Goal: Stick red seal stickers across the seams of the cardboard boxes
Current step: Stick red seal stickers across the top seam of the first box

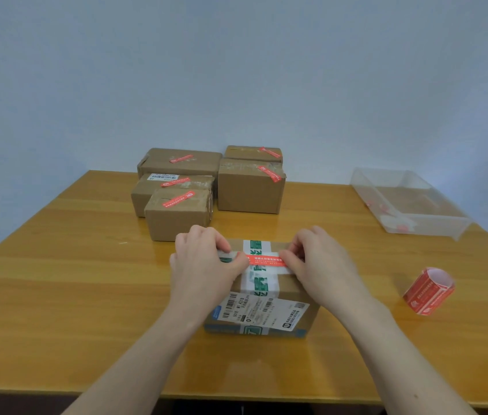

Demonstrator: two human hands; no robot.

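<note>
A cardboard box (284, 290) with green-printed white tape and a shipping label stands in front of me on the wooden table. A red seal sticker (265, 260) stretches across its top. My left hand (203, 265) pinches the sticker's left end and my right hand (320, 265) pinches its right end, both just above the box top. Whether the sticker touches the box along its whole length I cannot tell. A roll of red seal stickers (428, 290) lies on the table to the right.
Several cardboard boxes (178, 217), each bearing a red sticker, are grouped at the back of the table (57, 295). A clear plastic tray (410, 202) holding peeled scraps sits at the far right. A pale wall rises behind.
</note>
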